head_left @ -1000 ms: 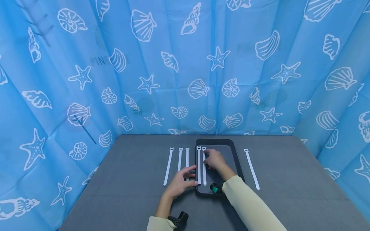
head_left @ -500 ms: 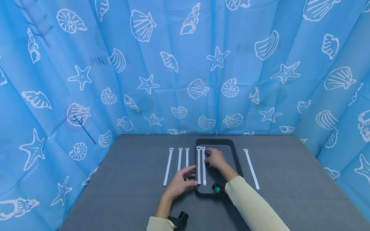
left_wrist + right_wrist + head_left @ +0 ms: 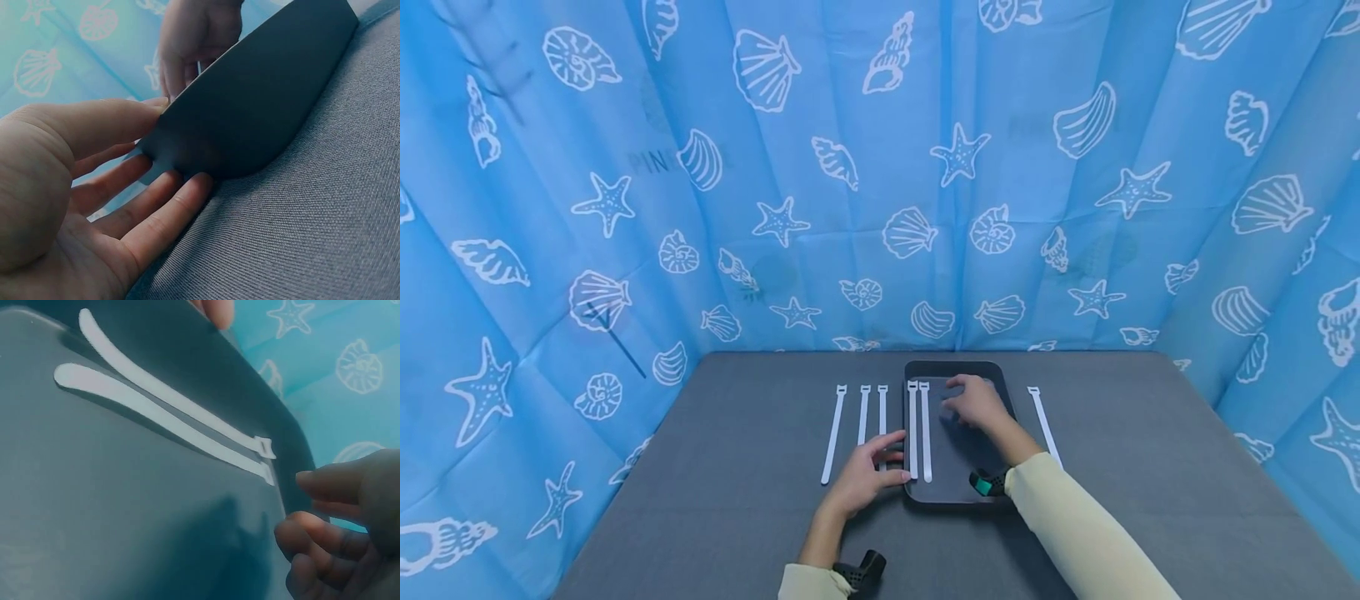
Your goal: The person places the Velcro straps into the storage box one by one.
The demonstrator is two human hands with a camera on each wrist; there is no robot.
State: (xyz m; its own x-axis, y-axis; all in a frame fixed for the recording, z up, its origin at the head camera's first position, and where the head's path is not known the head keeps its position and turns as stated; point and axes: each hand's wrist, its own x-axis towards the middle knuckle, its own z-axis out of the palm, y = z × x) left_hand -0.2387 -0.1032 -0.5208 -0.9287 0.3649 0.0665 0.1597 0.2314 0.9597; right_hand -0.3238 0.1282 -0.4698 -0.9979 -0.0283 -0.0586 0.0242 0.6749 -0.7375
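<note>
A dark grey tray [image 3: 958, 493] holds two white cable ties [image 3: 926, 433], each with a slotted head, lying side by side along its left side. My left hand [image 3: 867, 479] holds the tray's left wall: in the left wrist view, the thumb [image 3: 119, 122] reaches the rim and the other fingertips touch the outer wall. Over the tray's inside, right of the ties, is my right hand [image 3: 979, 404], its fingers loosely bent with nothing between them. In the right wrist view, it is apart from both ties [image 3: 156, 412].
Several more white cable ties lie left of the tray, among them the outermost tie [image 3: 832, 433]; my left hand partly covers the nearest ones. Another tie [image 3: 1043, 423] lies to the right, its lower end behind my right sleeve. A blue shell-patterned curtain [image 3: 880, 183] backs the grey table [image 3: 760, 450].
My right hand has let go of the right-hand tie in the tray and moved right, away from it. My left hand stays at the tray wall. The head view has shifted slightly.
</note>
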